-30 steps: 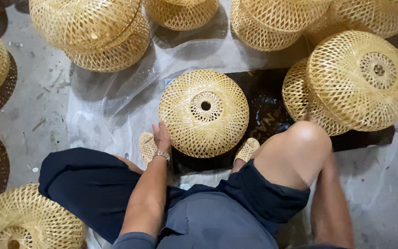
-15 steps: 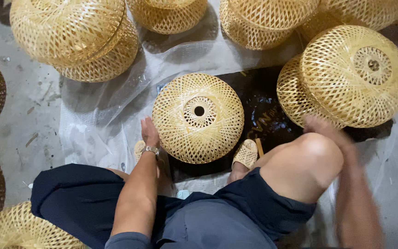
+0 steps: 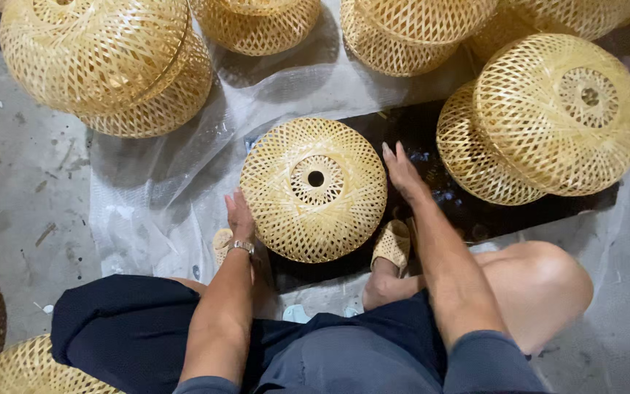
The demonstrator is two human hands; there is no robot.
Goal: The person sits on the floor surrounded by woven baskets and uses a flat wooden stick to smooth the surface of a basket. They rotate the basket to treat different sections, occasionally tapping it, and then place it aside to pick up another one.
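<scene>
A round woven bamboo dome [image 3: 313, 188] with a small hole at its top lies on the floor between my knees. My left hand [image 3: 240, 217] rests flat against its left edge, a watch on the wrist. My right hand [image 3: 402, 169] touches its right edge with fingers straight. Neither hand closes around it. Woven sandals [image 3: 392, 244] show under the dome's near side.
Several more woven bamboo domes surround me: a stack of two [image 3: 548, 120] at the right, a large pair [image 3: 103, 62] at the upper left, others along the top and left edges. Clear plastic sheeting [image 3: 154, 197] and a dark mat [image 3: 432, 138] cover the concrete floor.
My right hand has come in from the right and now touches the dome's right edge. The view has shifted slightly; the left hand stays at the left edge.
</scene>
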